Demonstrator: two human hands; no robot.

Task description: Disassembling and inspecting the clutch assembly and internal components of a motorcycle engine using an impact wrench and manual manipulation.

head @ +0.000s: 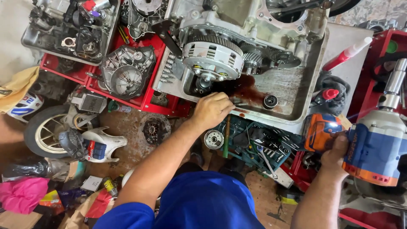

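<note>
My left hand (211,109) rests on the front rim of a metal drip tray (292,108), fingers curled on something small that I cannot make out. In the tray sits a motorcycle engine (237,29) with a ribbed clutch drum (213,56) facing me; dark red oil pools beneath it. My right hand (337,153) grips a blue and orange cordless impact wrench (373,144) at the right, its chrome socket extension (392,87) pointing away from me.
A red tray (146,99) holds a grey engine cover (126,70). Another metal tray (70,27) of parts is at top left. A socket set (258,144) lies below the drip tray. A red spray can (347,53), a wheel (44,129) and rags surround me.
</note>
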